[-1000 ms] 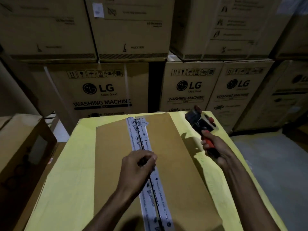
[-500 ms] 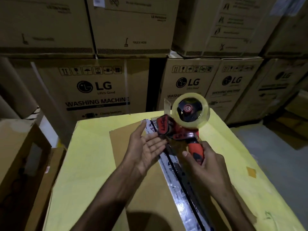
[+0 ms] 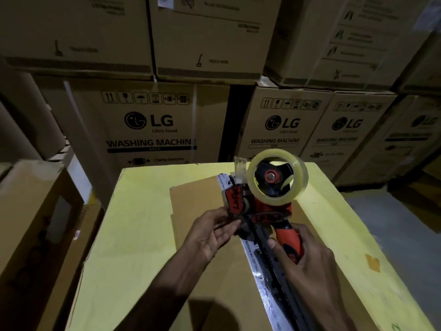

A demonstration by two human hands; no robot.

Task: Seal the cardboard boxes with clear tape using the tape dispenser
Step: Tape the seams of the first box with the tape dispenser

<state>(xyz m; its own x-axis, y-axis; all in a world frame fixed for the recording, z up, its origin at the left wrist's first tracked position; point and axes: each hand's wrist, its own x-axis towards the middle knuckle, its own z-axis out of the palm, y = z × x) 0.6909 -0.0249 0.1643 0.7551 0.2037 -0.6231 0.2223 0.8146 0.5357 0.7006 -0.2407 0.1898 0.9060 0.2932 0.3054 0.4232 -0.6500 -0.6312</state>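
Observation:
A flat brown cardboard box (image 3: 202,254) lies on a yellow surface (image 3: 133,235), with a printed white tape strip (image 3: 262,278) along its centre seam. Above the seam I hold a red and black tape dispenser (image 3: 265,211) with a roll of clear tape (image 3: 276,176) on top. My right hand (image 3: 307,261) grips the dispenser's red handle. My left hand (image 3: 212,232) is at the dispenser's front end, fingertips pinching at the tape end below the red flap; the tape end itself is hard to make out.
Large stacked washing-machine cartons (image 3: 152,120) form a wall behind the yellow surface. An open brown carton (image 3: 35,216) stands at the left. Grey floor (image 3: 393,223) lies to the right.
My right hand brought the dispenser from the right side over the seam. My left hand left the tape strip, opened beside the dispenser, and now its fingertips close at the dispenser's front end.

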